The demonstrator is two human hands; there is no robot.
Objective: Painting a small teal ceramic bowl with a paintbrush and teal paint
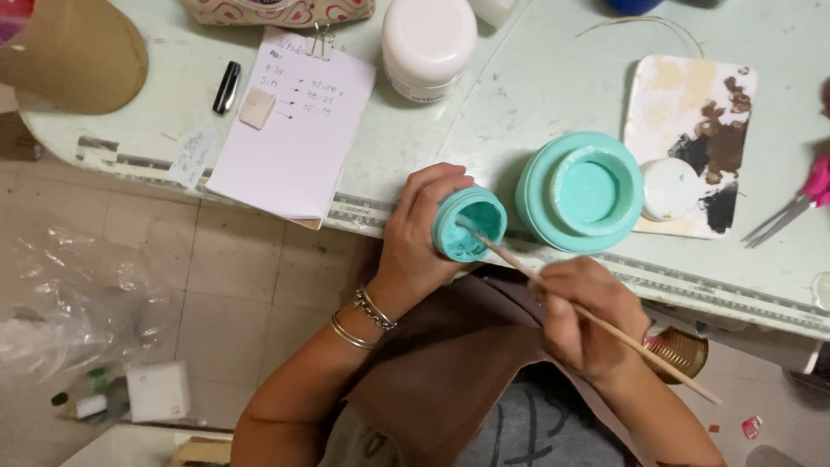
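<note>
My left hand point(417, 238) grips a small turquoise cup-shaped pot point(469, 223), its opening turned toward me, held just in front of the table edge. My right hand point(588, 318) holds a thin wooden-handled brush point(596, 318) whose tip reaches inside the pot. Bracelets circle my left wrist. On the table to the right of the pot lies a larger round turquoise piece point(581, 191), painted the same colour.
A paint-stained white palette point(692, 130) with a small white lid lies at right, scissors point(791, 207) beyond it. A clipped paper note point(294, 130), a black marker, a white jar point(429, 41) and a cardboard cone point(73, 52) are on the pale green table point(519, 95). Plastic wrap and a white block lie on the floor.
</note>
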